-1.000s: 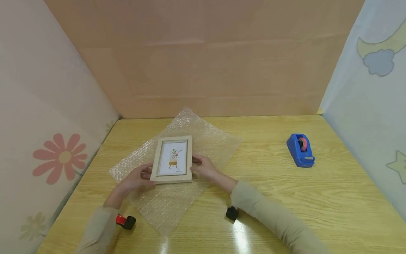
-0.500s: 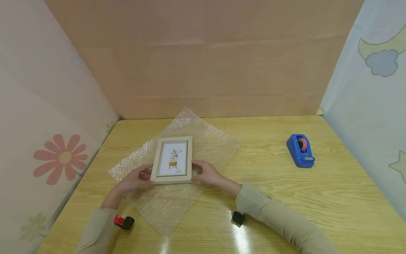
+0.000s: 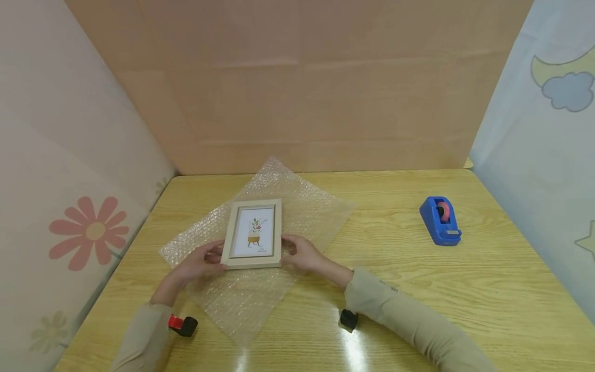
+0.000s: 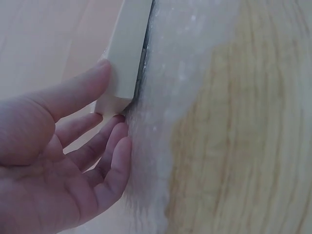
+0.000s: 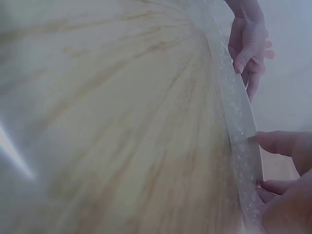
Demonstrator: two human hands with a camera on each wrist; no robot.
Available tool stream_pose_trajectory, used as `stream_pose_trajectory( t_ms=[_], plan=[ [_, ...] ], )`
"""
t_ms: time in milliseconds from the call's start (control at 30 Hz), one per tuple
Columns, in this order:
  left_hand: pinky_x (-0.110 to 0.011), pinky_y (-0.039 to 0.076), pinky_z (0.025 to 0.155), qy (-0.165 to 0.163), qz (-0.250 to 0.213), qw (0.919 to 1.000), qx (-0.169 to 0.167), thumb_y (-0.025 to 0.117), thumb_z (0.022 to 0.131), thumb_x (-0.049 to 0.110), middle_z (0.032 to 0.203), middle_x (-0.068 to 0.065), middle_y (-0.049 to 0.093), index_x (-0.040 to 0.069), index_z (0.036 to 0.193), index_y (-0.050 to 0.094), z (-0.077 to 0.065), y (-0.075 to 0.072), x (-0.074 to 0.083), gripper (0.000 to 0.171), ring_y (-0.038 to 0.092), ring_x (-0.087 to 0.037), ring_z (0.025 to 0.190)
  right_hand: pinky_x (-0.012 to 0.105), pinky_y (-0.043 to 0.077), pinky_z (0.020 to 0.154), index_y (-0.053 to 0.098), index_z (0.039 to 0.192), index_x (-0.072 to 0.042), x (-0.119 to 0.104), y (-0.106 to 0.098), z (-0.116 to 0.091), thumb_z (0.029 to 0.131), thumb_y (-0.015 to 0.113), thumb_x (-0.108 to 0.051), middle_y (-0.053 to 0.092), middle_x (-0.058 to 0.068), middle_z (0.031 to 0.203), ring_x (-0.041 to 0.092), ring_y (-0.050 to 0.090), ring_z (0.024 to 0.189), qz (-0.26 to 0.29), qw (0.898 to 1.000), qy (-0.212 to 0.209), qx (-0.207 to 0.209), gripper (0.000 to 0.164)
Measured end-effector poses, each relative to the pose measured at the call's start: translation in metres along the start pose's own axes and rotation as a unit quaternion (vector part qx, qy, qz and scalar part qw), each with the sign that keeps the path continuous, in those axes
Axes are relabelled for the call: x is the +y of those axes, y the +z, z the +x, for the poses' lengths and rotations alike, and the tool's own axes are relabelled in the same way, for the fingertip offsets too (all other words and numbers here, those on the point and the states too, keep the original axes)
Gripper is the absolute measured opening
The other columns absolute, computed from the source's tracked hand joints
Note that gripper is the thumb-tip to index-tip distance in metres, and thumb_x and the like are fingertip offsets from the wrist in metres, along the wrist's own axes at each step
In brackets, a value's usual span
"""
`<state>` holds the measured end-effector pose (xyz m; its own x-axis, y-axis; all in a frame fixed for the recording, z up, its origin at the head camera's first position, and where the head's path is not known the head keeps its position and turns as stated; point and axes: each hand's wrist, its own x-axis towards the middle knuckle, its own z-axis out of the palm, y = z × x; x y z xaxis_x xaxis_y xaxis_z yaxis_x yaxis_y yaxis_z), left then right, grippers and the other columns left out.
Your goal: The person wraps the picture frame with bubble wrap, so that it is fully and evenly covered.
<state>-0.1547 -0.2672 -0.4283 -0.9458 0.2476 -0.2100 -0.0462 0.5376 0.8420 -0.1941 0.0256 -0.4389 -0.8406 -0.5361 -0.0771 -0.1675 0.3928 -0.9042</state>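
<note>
A brown backdrop [image 3: 297, 88] rose behind the wooden table [image 3: 395, 248]. Over bubble wrap [image 3: 246, 305] the picture frame [image 3: 253, 232] faced up, fingers of the left hand [image 3: 194, 263] and right hand [image 3: 303, 253] curled about opposite sides near its lower corners; matched, light pressure on the border seemed best for holding it level, unsmudged.

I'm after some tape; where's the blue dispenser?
In the head view, the blue tape dispenser stands on the right part of the table, right of the bubble wrap.

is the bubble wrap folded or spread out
Spread out: the bubble wrap lies flat, its four corners showing beyond the picture frame.
</note>
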Motion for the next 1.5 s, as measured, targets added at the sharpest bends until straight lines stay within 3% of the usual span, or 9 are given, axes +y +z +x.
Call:
stream_pose_trajectory(
  t_ms=[433,667,833,967,1100,1267,1500],
  plan=[
    [-0.029,0.046,0.074,-0.005,0.032,0.9995,0.004,0.072,0.077,0.013,0.105,-0.018,0.055,-0.005,0.135,0.036,0.001,0.000,0.002,0.071,0.056,-0.021,0.087,0.035,0.046,0.090,0.038,0.129,0.013,0.000,0.000,0.000,0.074,0.068,0.004,0.050,0.027,0.123,0.035,0.050,0.112,0.024,1.000,-0.007,0.007,0.064],
    [-0.027,0.048,0.071,0.009,0.012,0.9999,0.000,0.073,0.075,0.011,0.103,-0.019,0.056,-0.009,0.133,0.036,0.000,0.005,0.000,0.071,0.058,-0.019,0.083,0.037,0.044,0.092,0.039,0.131,0.009,-0.001,-0.007,-0.006,0.077,0.067,-0.002,0.051,0.022,0.123,0.032,0.051,0.111,0.030,0.999,-0.009,0.005,0.062],
    [-0.026,0.048,0.071,0.009,0.009,0.9999,-0.001,0.074,0.075,0.012,0.102,-0.018,0.057,-0.010,0.133,0.036,0.004,0.009,-0.001,0.073,0.058,-0.019,0.082,0.037,0.048,0.085,0.044,0.130,0.003,-0.011,-0.015,-0.018,0.077,0.070,-0.009,0.054,0.017,0.121,0.029,0.054,0.102,-0.017,0.997,-0.073,-0.016,0.060],
    [-0.025,0.048,0.070,0.005,0.007,1.0000,-0.003,0.074,0.075,0.012,0.102,-0.018,0.056,-0.009,0.133,0.036,0.005,0.012,0.003,0.072,0.058,-0.019,0.082,0.033,0.045,0.089,0.048,0.128,0.000,-0.019,-0.014,-0.034,0.076,0.072,-0.012,0.055,0.012,0.123,0.025,0.054,0.105,-0.096,0.977,-0.161,-0.098,0.059],
    [-0.026,0.048,0.070,0.008,0.003,0.9999,-0.011,0.073,0.076,0.011,0.103,-0.019,0.056,-0.010,0.134,0.034,0.007,0.015,0.009,0.073,0.058,-0.020,0.082,0.026,0.039,0.095,0.049,0.127,-0.006,-0.019,-0.009,-0.049,0.073,0.075,-0.018,0.054,0.005,0.124,0.017,0.051,0.110,-0.173,0.953,-0.193,-0.154,0.061],
    [-0.027,0.048,0.070,0.022,-0.002,0.9996,-0.017,0.072,0.076,0.009,0.103,-0.020,0.056,-0.011,0.134,0.033,0.007,0.013,0.006,0.072,0.058,-0.022,0.083,0.026,0.032,0.101,0.053,0.126,-0.011,-0.015,-0.002,-0.055,0.071,0.076,-0.017,0.050,0.003,0.127,0.015,0.044,0.119,-0.229,0.940,-0.191,-0.166,0.060],
    [-0.028,0.048,0.071,0.039,-0.003,0.9990,-0.022,0.072,0.077,0.009,0.105,-0.021,0.056,-0.012,0.134,0.032,0.010,0.012,-0.003,0.073,0.058,-0.023,0.084,0.025,0.034,0.100,0.058,0.118,-0.010,-0.010,0.008,-0.053,0.069,0.075,-0.015,0.054,0.002,0.117,0.015,0.046,0.113,-0.274,0.914,-0.255,-0.156,0.052]
  ],
)
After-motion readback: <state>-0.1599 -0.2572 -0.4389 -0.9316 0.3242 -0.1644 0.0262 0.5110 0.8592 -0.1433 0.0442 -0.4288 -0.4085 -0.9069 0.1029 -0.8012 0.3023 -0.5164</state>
